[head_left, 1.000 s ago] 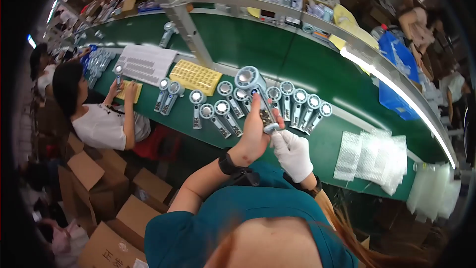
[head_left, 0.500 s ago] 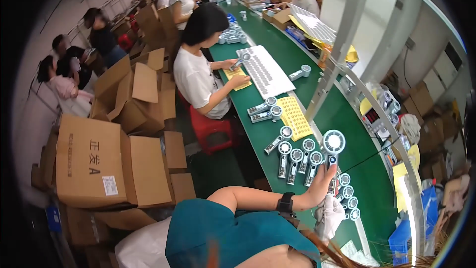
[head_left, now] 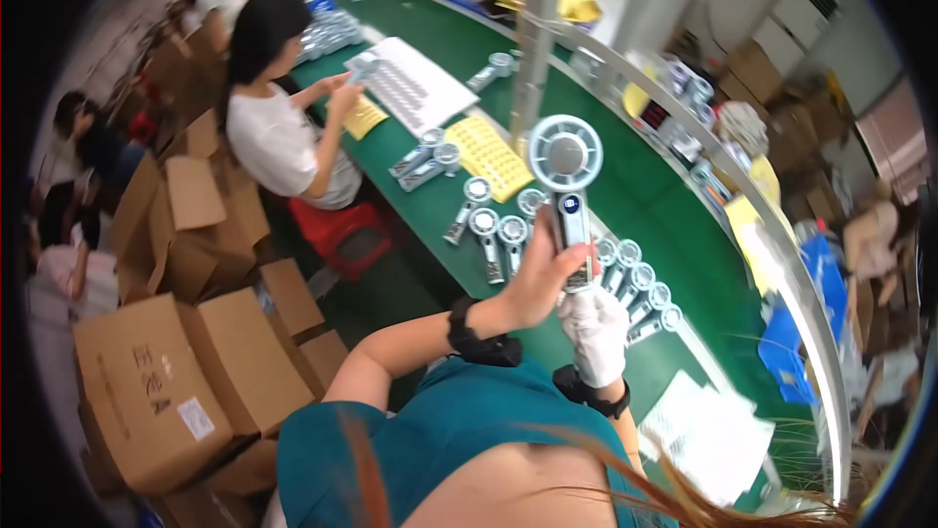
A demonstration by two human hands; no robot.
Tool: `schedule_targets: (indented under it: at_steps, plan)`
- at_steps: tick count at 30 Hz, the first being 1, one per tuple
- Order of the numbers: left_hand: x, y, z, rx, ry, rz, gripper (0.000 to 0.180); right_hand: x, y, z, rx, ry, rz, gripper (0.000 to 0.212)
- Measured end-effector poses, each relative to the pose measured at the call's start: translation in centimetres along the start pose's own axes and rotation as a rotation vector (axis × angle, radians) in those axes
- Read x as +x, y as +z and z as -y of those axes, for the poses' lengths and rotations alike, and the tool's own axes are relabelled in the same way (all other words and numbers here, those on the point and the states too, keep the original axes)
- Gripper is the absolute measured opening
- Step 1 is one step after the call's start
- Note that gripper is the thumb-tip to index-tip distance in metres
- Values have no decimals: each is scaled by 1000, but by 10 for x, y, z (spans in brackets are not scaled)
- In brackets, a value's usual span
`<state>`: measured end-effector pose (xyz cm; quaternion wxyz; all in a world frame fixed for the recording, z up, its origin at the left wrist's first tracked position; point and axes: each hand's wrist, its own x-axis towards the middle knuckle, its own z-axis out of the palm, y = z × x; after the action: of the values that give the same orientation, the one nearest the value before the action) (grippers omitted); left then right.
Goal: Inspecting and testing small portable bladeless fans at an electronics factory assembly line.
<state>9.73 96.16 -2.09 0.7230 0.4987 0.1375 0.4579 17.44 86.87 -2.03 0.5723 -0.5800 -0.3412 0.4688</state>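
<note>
My left hand (head_left: 535,279) is closed round the handle of a pale blue-grey handheld fan (head_left: 565,155), held upright over the green table. A small dark round display is lit on its handle. My right hand (head_left: 594,335), in a white glove, has its fingers bent against the handle's lower end; the fingertips are partly hidden. Left of my left hand lie several similar fans (head_left: 485,223), some with inner parts showing in their handles. Another row of fans (head_left: 640,277) lies to the right, beyond my gloved hand.
A yellow sheet of small pieces (head_left: 486,157) and a white tray (head_left: 410,86) lie farther along the green table (head_left: 625,186). A co-worker (head_left: 283,127) sits on a red stool at the left. A metal post (head_left: 535,59) rises mid-table. White papers (head_left: 699,430) lie at right; open cartons (head_left: 166,372) stand at left.
My view has turned, so the table and co-worker appear farther left. The fan stands higher and nearer in the picture. Both hands stay on it, and more of my right wrist shows.
</note>
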Motion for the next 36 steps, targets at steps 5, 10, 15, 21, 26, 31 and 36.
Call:
schedule_targets:
  at_steps: [5,10,15,21,26,31,36]
  plan:
    - [4,11,-6,62,-5,186,51,-15,-6,0,136,6,6,32]
    - [-1,14,-2,34,-101,275,49,-26,-6,-5,173,0,-24,32]
    - [-3,17,-2,11,-77,322,52,-33,-10,-8,223,11,-15,31]
    - [19,11,-25,-166,-98,264,75,-41,-31,-3,311,-57,130,27]
    - [15,-1,-53,-158,70,31,60,-39,-38,-8,230,50,331,26]
    - [52,-12,-151,-1449,91,679,33,-61,-52,-29,256,75,224,26]
    - [61,-122,-209,-1190,211,819,33,-73,-72,-37,369,119,-50,29]
